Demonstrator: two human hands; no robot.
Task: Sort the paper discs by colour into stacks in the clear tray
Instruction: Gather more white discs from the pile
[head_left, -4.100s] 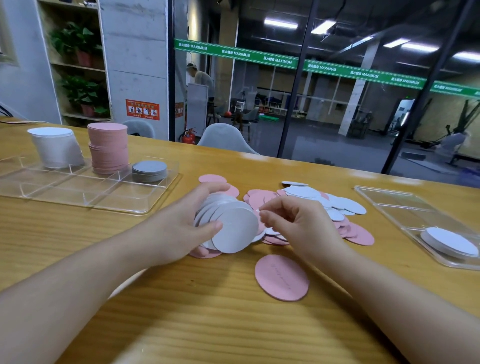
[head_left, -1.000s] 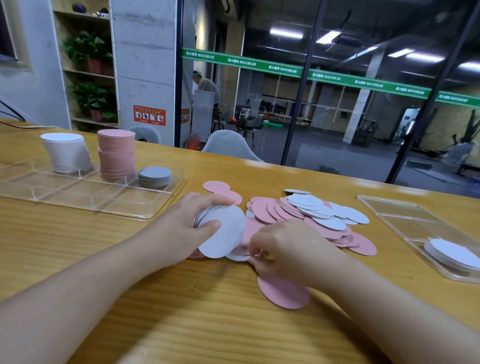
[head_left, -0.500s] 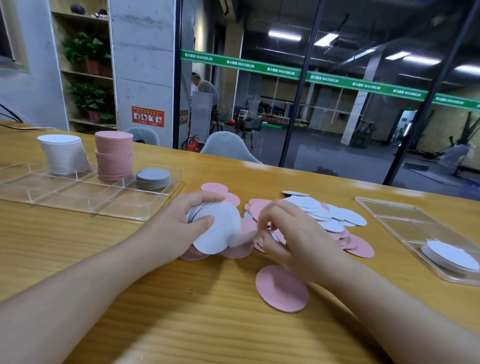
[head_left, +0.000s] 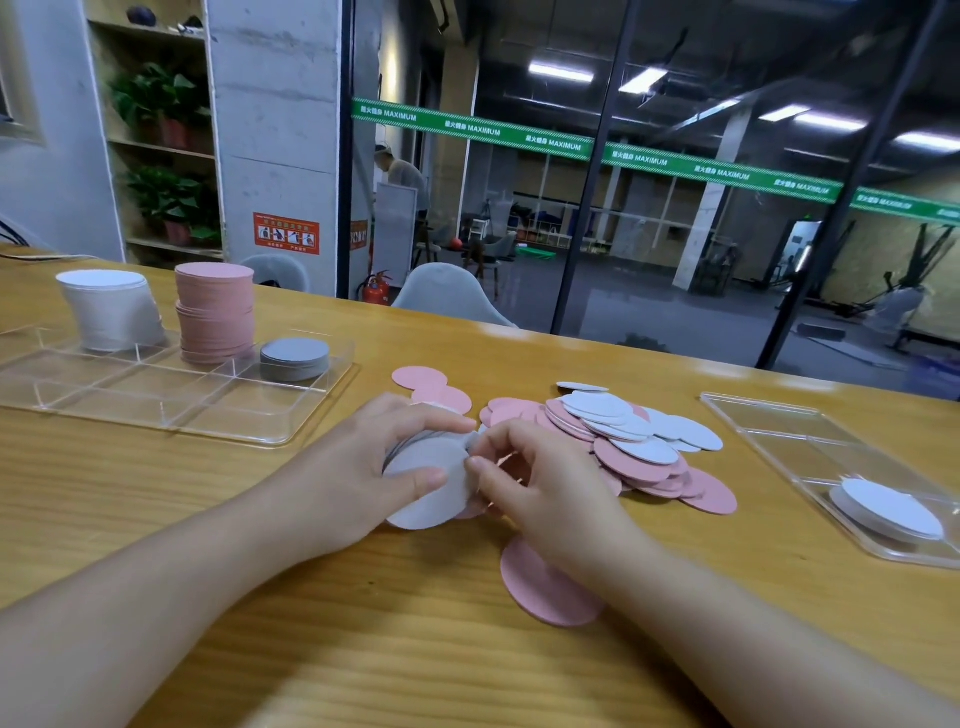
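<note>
My left hand (head_left: 358, 478) grips a fanned bundle of white discs (head_left: 428, 491) just above the wooden table (head_left: 156, 499), thumb on the top face, fingers curled round the far edge. My right hand (head_left: 545, 493) pinches at the bundle's right edge with thumb and forefinger; I can't tell whether it holds a separate disc.

Room to move: bare table between the hands and the clear tray (head_left: 291, 434) at left, and along the near edge. Right of the hands lies the loose pile (head_left: 623, 441) of pink and white discs, overlapping, too many to count. A second clear tray (head_left: 769, 431) sits at far right, near the table's right side.

Counts: three stacks in the left tray's back row, touching no other: one white stack (head_left: 111, 312), one pink stack (head_left: 215, 312), one low grey stack (head_left: 295, 358). One small white stack (head_left: 888, 512) in the right tray. One lone pink disc (head_left: 545, 587) lies under my right wrist; two pink discs (head_left: 431, 387) lie behind my left hand.

Writing: green strip (head_left: 597, 150) on the glass reads "MAXIMUM" repeated, with characters too small to read. Orange sign (head_left: 287, 233) on the pillar, unreadable.
</note>
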